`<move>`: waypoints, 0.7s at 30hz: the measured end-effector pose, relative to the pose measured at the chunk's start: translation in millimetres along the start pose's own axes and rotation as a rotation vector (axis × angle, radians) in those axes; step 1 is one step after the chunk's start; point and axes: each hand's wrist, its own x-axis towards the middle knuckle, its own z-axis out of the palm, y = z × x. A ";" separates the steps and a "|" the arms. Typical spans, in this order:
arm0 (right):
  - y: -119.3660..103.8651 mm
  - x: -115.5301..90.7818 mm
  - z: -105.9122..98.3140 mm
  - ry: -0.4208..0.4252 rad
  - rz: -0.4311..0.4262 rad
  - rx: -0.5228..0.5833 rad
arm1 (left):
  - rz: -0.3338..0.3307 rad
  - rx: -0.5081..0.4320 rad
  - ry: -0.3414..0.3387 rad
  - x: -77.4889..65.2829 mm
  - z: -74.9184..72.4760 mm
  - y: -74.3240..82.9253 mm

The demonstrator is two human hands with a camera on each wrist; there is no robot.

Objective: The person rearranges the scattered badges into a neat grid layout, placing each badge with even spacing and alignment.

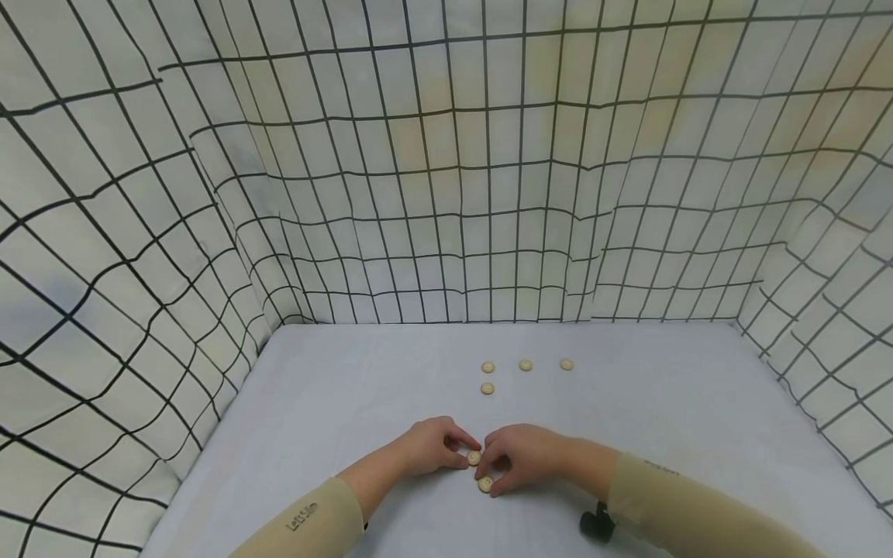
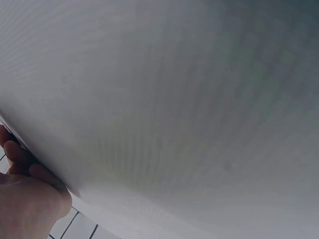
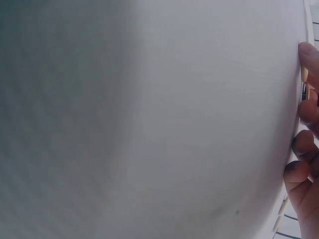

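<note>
My left hand [image 1: 427, 448] pinches a small round cream disc [image 1: 474, 458] between thumb and index finger, flat on the white table. Just right of it and nearer to me, my right hand [image 1: 525, 457] holds a second cream disc [image 1: 485, 484] by its edges with the thumb and a finger. Both discs carry a ring and a faint marking on top, like game pieces. In the left wrist view only part of the left hand [image 2: 32, 194] shows, low at the left edge. Along the right edge of the right wrist view, the right hand's fingers [image 3: 297, 172] meet the table.
Farther back lie more discs: a left one [image 1: 487, 366], a middle one [image 1: 525, 365] and a right one [image 1: 567, 364] in a row, with another disc [image 1: 487, 388] in front of the left one. A white cloth with a black grid [image 1: 432, 232] encloses the table [image 1: 335, 387].
</note>
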 end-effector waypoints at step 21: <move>0.5 -3.7 -10.3 0.001 0.078 0.038 | 0.004 0.001 -0.008 -0.3 -1.0 0.5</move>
